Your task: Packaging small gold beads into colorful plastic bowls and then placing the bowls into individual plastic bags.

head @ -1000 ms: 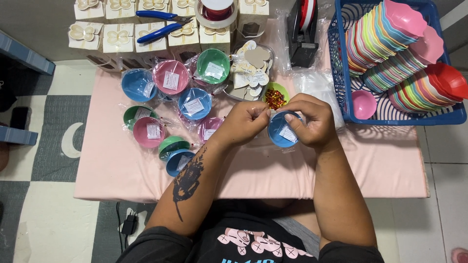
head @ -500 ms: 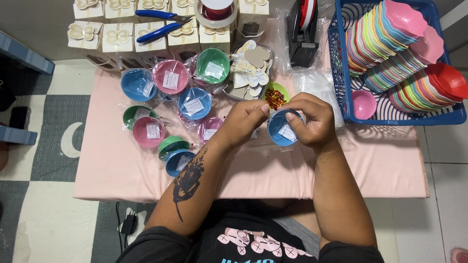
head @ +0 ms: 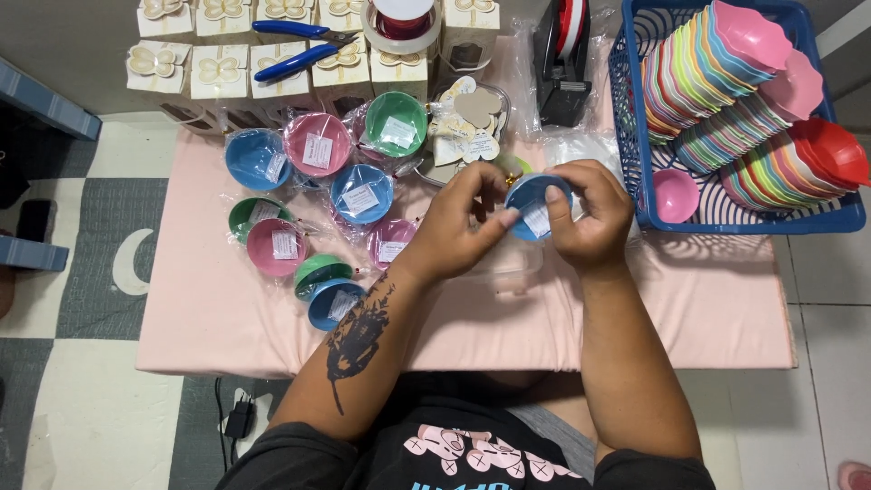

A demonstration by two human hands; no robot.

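Head view: both hands hold a small blue bowl point(head: 535, 205) in clear wrap, lifted just above the pink counter point(head: 708, 299). The left hand point(head: 458, 227) pinches the wrap at its edge, and the right hand point(head: 590, 218) has its grip around the rim. It looks light, stiff plastic with crinkly, slippery film, so the rim is probably the best hold. Wrapped bowls point(head: 318, 145) lie to the left, a blue basket point(head: 635, 136) to the right.

A small round blue bowl point(head: 535, 201) is held up above the pink table point(head: 708, 308), off its surface, over the middle of the far half. It is tipped so its open mouth faces up toward the camera. A small white paper tag point(head: 536, 220) lies against its near inner wall. Clear plastic wrap point(head: 508, 259) hangs below it, reaching down toward the table.
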